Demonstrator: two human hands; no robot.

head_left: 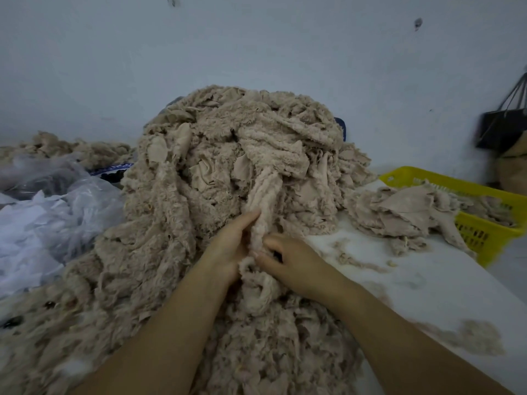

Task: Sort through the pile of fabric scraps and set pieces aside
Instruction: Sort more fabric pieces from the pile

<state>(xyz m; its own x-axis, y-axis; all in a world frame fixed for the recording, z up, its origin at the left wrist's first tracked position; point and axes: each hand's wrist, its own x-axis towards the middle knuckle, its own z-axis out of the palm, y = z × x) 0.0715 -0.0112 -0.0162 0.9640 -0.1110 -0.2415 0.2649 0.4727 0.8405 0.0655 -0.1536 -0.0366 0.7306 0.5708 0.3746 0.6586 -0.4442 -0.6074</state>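
The big pile of scraps (216, 166) is soft cloth, woolly and curly on one side. Where bits flip over, the back looks flat and smooth. The strip (263, 195) in the left hand (228, 249) and right hand (291, 260) is the same fuzzy cloth. The bags (57, 218) are thin plastic, see-through and crinkly. The basket (482, 238) is hard yellow plastic with little holes. The surface (427, 286) is white and smooth, with fluff on it. The wall (256, 38) is dull, not shiny.
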